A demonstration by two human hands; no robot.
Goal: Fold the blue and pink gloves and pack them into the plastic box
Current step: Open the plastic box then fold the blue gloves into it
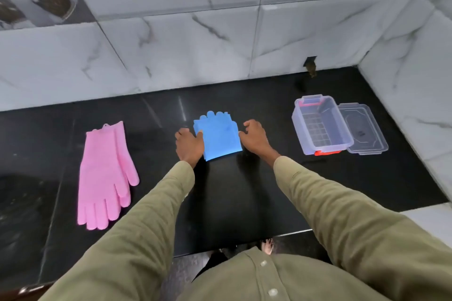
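Okay, I'm watching both hands working at the folded blue gloves (218,138), which are lying flat on the black counter (244,190) near the middle of my view. I'm seeing the left hand (189,144) sitting at the bundle's nine o'clock edge, its thumb lying over the blue corner and the fingers curling under or beside that edge, so it looks to be pinching the fold. The right hand (254,135) is hovering at the three o'clock edge, fingers loosely curled, thumb tip just touching or nearly touching the blue; I cannot tell whether it is actually gripping anything. The blue fingertips are poking out toward twelve o'clock.

The pink gloves (106,176) are lying unfolded, stacked one on the other, well apart at nine o'clock, fingers pointing toward me. The plastic box (322,126) is standing open at three o'clock with red latches, and its clear lid (367,129) is resting just beside it on the far side.
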